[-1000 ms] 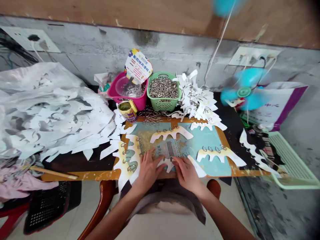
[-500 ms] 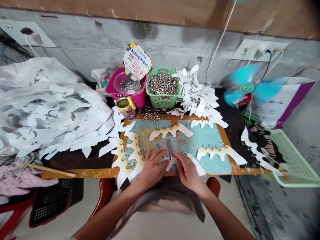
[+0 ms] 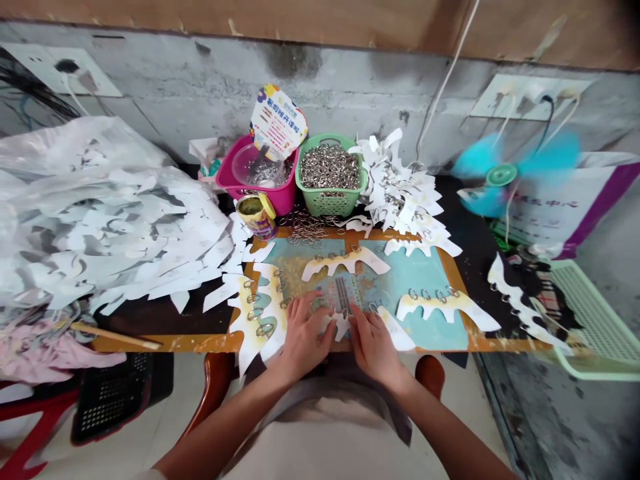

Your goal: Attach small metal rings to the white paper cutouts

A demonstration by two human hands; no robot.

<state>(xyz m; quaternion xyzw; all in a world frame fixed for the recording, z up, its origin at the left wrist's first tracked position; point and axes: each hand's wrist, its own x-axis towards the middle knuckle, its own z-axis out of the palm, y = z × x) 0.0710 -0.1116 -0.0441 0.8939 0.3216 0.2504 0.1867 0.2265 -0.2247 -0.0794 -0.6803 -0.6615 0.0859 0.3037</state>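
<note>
At the front edge of the board, a white scalloped piece [image 3: 342, 328] with metal rings along its upper edge lies between my two hands, which cover its ends. My left hand [image 3: 306, 335] has its fingers bent onto the left end. With thumb and fingers close together, my right hand [image 3: 374, 341] holds the right end. Similar glue-stained pieces with rings lie around: one piece [image 3: 345, 263] beyond my hands, another piece [image 3: 445, 307] to the right, and a piece [image 3: 251, 327] to the left. Loose metal rings [image 3: 307, 230] are scattered near the back.
A pink basket [image 3: 283, 197], a green basket [image 3: 330, 202] of metal rings and an open can [image 3: 257, 217] stand at the back. White cut pieces [image 3: 165, 233] are heaped left, ringed pieces [image 3: 400, 193] back right. A fan [image 3: 501, 175] spins at right beside a pale green basket [image 3: 600, 320].
My left hand's fingers have drawn back and bent more at the piece. My right hand stays at its right end. The whole view has shifted slightly.
</note>
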